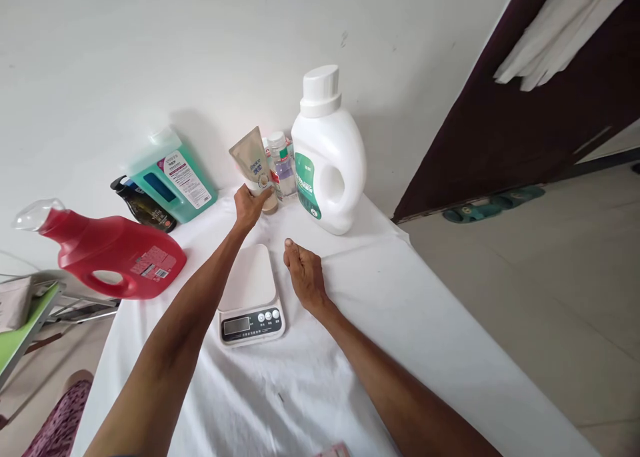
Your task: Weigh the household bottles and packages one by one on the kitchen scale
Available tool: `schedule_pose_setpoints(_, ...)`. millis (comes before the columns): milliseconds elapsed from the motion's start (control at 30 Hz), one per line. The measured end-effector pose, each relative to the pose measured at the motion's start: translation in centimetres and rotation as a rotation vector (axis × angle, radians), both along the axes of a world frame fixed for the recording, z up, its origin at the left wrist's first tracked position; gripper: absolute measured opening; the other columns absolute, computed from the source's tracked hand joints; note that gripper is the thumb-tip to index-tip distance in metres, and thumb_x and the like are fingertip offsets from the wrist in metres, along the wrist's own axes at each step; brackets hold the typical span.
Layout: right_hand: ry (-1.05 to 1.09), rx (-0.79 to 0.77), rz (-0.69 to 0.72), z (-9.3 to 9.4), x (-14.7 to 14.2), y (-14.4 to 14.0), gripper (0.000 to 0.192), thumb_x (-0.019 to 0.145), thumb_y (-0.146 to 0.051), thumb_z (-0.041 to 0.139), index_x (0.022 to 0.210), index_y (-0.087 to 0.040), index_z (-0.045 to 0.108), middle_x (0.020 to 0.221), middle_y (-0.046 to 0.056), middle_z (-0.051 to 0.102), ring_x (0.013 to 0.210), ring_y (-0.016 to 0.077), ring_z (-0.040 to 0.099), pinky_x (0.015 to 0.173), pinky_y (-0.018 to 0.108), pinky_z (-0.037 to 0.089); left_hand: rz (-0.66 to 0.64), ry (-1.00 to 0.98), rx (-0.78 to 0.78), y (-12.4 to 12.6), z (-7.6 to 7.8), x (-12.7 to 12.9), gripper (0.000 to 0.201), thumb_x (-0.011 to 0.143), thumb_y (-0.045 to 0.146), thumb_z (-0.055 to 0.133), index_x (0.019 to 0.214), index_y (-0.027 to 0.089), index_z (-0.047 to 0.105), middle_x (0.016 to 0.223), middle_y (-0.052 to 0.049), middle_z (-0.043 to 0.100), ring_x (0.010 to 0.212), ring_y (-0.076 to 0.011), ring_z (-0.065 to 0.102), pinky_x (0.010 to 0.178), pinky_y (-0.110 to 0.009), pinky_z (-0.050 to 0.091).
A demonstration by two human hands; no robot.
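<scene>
My left hand [249, 205] is closed around a beige squeeze tube [251, 158] near the wall, its brown cap pointing down close to the tabletop. A small clear bottle [282, 167] with a white lid stands just behind and to the right of it. Resting on the cloth, my right hand [306, 273] is curled into a fist with the thumb outward, and nothing shows in it. Between my forearms lies a white kitchen scale [250, 283]; its display [237, 326] looks blank. Beyond the right hand stands a big white detergent jug [327, 157] with a green label.
On the left are a red detergent jug [117, 250], a dark pump bottle [145, 207] and a green liquid bottle [175, 177]. A white cloth [400, 317] covers the table. Green slippers [493, 205] lie on the floor by a dark door [500, 130].
</scene>
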State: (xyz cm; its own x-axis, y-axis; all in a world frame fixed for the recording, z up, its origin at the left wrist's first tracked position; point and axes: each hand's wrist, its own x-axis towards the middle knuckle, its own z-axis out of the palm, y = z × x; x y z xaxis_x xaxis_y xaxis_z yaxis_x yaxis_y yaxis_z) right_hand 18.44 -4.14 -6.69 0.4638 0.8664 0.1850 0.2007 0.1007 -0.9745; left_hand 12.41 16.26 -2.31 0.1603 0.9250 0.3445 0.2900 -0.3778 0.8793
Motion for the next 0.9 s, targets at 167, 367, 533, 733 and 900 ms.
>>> schedule_pose_setpoints(167,-0.023,0.0,-0.008,-0.1,0.0,0.0,0.063,0.107,-0.069,0.025,0.062,-0.027,0.036,0.054,-0.001,0.046,0.055,0.0181,0.045,0.061,0.033,0.035,-0.009,0.065,0.011,-0.1,-0.3,0.3,0.036,0.072,0.034,0.089,0.098,0.018,0.071,0.105,-0.011,0.079,0.096,-0.0273,0.072,0.083,-0.038,0.055)
schedule_pose_setpoints(367,-0.015,-0.001,-0.007,-0.2,0.2,-0.3,0.064,0.106,-0.071,0.03,0.06,-0.027,0.036,0.052,-0.002,0.041,0.053,0.0177,0.043,0.059,0.033,0.034,0.012,0.157,-0.002,-2.4,-0.3,-2.6,0.047,0.068,0.028,0.093,0.102,0.017,0.063,0.116,-0.017,0.071,0.103,-0.0274,0.068,0.09,-0.041,0.055)
schedule_pose_setpoints(533,0.033,-0.018,0.029,-0.7,0.1,-0.2,0.066,0.103,-0.077,0.037,0.059,-0.026,0.04,0.051,-0.003,0.038,0.05,0.0164,0.038,0.052,0.032,0.03,0.037,0.132,0.403,-9.0,3.5,-9.6,0.04,0.088,0.037,0.079,0.122,0.022,0.062,0.124,-0.013,0.067,0.114,-0.0282,0.065,0.101,-0.046,0.054)
schedule_pose_setpoints(733,0.019,-0.029,0.03,-1.3,0.0,0.0,0.069,0.1,-0.081,0.04,0.059,-0.025,0.043,0.05,-0.003,0.038,0.049,0.0153,0.038,0.049,0.03,0.029,0.716,0.182,0.859,-13.7,8.6,-22.0,0.06,0.087,0.044,0.074,0.136,0.02,0.051,0.142,-0.016,0.053,0.142,-0.0344,0.046,0.121,-0.059,0.035)
schedule_pose_setpoints(900,0.005,-0.058,0.019,-1.1,-0.2,-0.1,0.069,0.101,-0.079,0.04,0.059,-0.025,0.042,0.05,-0.004,0.036,0.047,0.0141,0.036,0.048,0.029,0.028,0.951,0.08,0.559,-11.6,6.0,-29.4,0.069,0.088,0.059,0.068,0.135,0.011,0.053,0.13,-0.017,0.06,0.119,-0.0265,0.059,0.104,-0.045,0.048)
